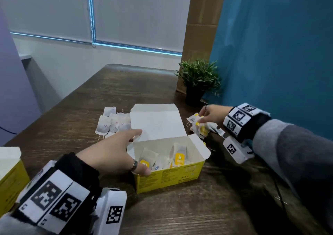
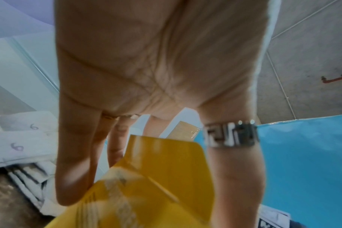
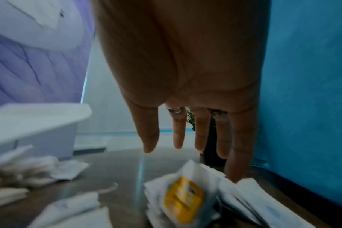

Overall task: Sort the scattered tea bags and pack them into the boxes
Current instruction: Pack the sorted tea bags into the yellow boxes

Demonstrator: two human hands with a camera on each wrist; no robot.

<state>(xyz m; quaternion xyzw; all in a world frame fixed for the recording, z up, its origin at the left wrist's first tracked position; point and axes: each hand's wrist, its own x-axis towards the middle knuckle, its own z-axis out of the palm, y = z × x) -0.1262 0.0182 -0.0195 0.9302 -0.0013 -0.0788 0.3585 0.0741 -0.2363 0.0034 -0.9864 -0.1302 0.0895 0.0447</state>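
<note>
An open yellow box (image 1: 167, 179) stands mid-table, its white lid (image 1: 156, 125) folded back, with several tea bags (image 1: 178, 158) inside, some yellow-tagged. My left hand (image 1: 129, 150) braces the box's left end: straight fingers (image 2: 74, 154) along the wall, thumb on the front corner of the box (image 2: 156, 177). To the right of the box my right hand (image 1: 203, 117) hovers over a pile of yellow-tagged tea bags (image 1: 200, 128). Its fingers (image 3: 179, 135) hang straight and spread above a yellow-tagged bag (image 3: 184, 200), the little finger touching the pile.
White tea bags with purple marks (image 1: 111, 123) lie left of the lid. A second yellow box (image 1: 9, 179) stands at the left edge. A potted plant (image 1: 198, 80) and a blue partition (image 1: 279, 54) close off the right side behind the pile.
</note>
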